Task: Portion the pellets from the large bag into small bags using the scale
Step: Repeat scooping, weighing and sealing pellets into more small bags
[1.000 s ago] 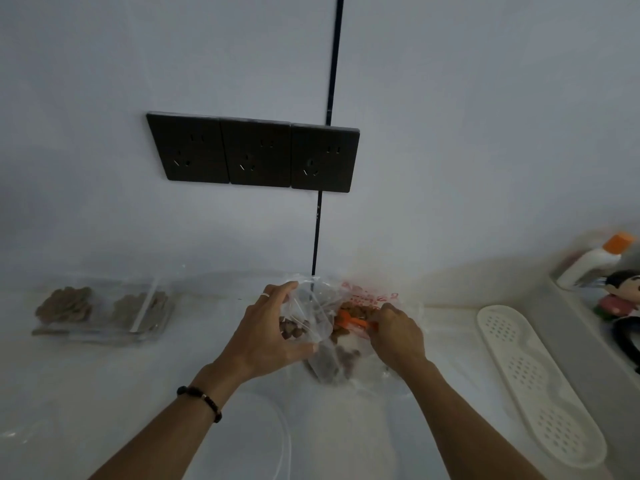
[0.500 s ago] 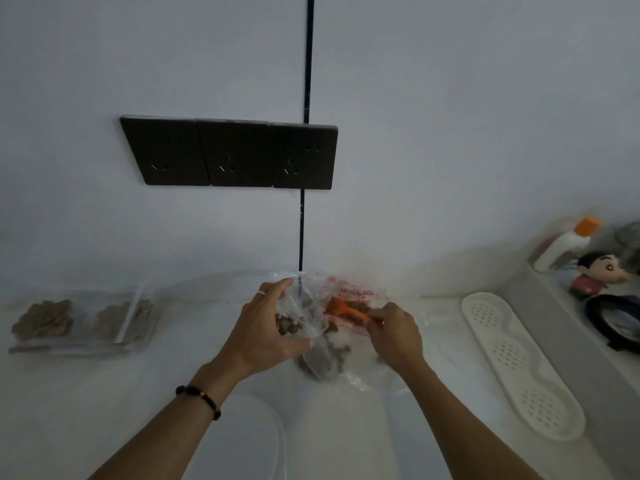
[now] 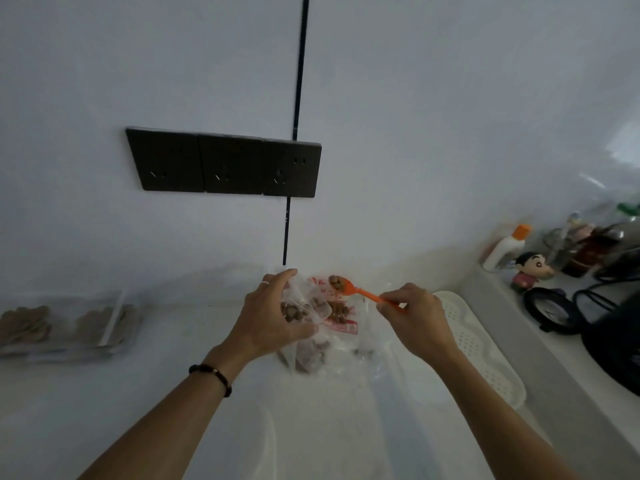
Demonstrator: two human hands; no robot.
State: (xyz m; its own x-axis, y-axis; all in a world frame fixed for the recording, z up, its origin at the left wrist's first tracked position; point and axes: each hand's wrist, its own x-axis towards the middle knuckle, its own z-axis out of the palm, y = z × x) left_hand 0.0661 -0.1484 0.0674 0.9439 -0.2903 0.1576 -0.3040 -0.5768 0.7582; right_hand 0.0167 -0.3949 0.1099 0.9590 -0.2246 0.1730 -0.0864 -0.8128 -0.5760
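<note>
Though heaped, small brown pellets (image 3: 336, 282)

Dim, bluish, soft light; wide-angle bending at edges, slight blur.

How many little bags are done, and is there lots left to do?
Done: small filled bags lie at the far left; how many is unclear. In hand: the left hand holds a small bag open, while the right hand lifts an orange spoon loaded with pellets. Left: the large bag still holds pellets. No scale shows.
</note>
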